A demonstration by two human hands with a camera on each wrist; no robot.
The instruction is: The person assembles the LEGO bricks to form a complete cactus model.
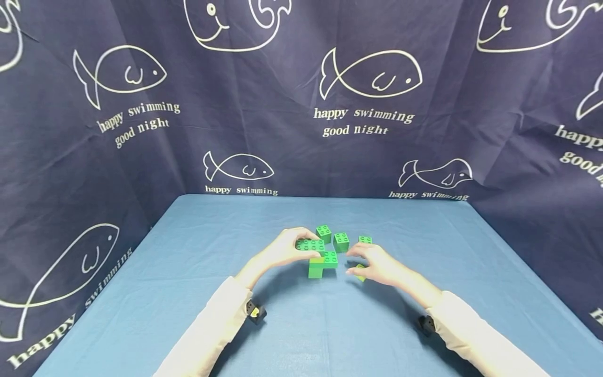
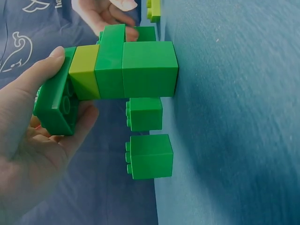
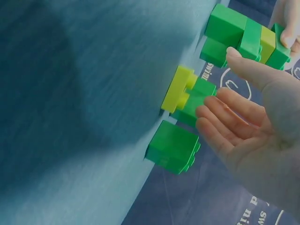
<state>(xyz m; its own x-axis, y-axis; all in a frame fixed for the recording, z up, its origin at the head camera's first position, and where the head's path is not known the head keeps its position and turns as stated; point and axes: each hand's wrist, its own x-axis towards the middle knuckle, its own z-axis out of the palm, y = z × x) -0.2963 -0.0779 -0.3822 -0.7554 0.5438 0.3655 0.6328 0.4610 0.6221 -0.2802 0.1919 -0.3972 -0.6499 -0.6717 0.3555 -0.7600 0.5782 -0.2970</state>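
My left hand [image 1: 289, 246] grips the long green brick [image 1: 310, 245] on top of a small stack, thumb on one side and fingers on the other. Below that brick sit a yellow-green brick [image 2: 85, 72], another long green brick [image 2: 110, 61] and a green block [image 2: 150, 69] at the bottom. The top brick overhangs to the left. Holding nothing, my right hand [image 1: 377, 264] hovers to the right of the stack with fingers loosely bent. A low yellow-green brick [image 3: 177, 89] lies on the table beneath it, partly hidden by that hand in the head view.
Loose green blocks stand behind the stack: one at the back [image 1: 323, 234], another beside it [image 1: 341, 242], and a third [image 1: 365, 240] beyond my right hand. A blue cloth covers the table [image 1: 301, 330]. Dark printed curtains [image 1: 301, 104] enclose its back and sides.
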